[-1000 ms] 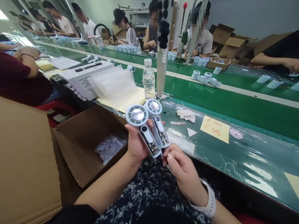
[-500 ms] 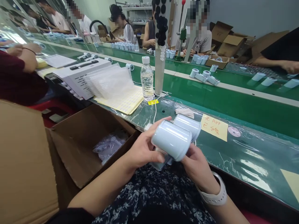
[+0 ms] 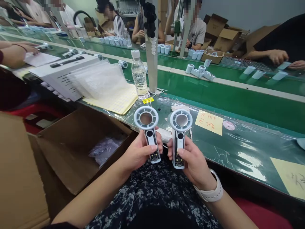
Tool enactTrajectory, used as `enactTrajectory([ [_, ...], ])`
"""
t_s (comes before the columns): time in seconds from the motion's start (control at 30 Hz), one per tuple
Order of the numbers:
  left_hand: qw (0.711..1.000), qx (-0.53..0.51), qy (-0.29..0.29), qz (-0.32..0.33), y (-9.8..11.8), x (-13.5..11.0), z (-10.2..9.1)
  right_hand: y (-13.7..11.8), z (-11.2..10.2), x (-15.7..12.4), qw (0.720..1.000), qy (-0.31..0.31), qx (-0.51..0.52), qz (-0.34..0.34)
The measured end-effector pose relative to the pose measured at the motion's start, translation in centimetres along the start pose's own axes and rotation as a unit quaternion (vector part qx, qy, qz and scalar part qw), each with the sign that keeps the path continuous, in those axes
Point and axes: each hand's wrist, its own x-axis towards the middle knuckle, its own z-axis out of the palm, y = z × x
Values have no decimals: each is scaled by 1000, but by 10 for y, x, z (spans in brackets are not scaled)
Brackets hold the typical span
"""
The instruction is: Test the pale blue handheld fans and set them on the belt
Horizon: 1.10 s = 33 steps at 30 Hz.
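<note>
Two light-blue handheld fans are held upright side by side above my lap, their round ringed faces toward me. My left hand [image 3: 140, 151] is closed around the handle of the left handheld fan [image 3: 149, 133], thumb on its front. Around the handle of the right handheld fan [image 3: 180, 140] my right hand [image 3: 192, 157] is wrapped, its thumb also pressed on the front. Dark panels with small parts show on the lower handles. The two fans are apart. A white cable runs on the bench behind them.
A water bottle [image 3: 139, 74] stands by a metal post [image 3: 152, 63]. Left are plastic sleeves on yellow sheets [image 3: 126, 101] and an open carton [image 3: 69, 152]. More fans lie along the green conveyor [image 3: 228, 95]. Co-workers sit beyond it; another person's arm is at left.
The fans, earlier bunched together with their barrel sides showing, are now separated, one in each hand, with their faces turned toward me. The view has shifted slightly.
</note>
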Motion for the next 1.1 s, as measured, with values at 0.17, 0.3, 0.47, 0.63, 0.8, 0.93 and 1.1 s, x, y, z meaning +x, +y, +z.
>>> enactTrajectory([
  [0.17,999,45,-13,19,0,-1,3,-2,3,-4,1000,-15,-10,12],
  [0.3,998,52,-30,12,-2,-1,4,-2,4,-4,1000,-4,18,19],
  [0.47,999,11,-47,-7,-2,-3,2,-2,3,-4,998,4,32,49],
  [0.63,1000,21,-18,3,-4,-4,0,2,3,-3,999,18,11,44],
  [0.8,1000,10,-18,16,-4,-5,3,4,1,-2,999,14,-13,39],
  [0.93,1000,9,-8,0,-7,-3,1,4,3,-3,999,22,-6,37],
  [1.1,999,6,47,3,-12,0,-3,8,2,-3,998,43,11,45],
])
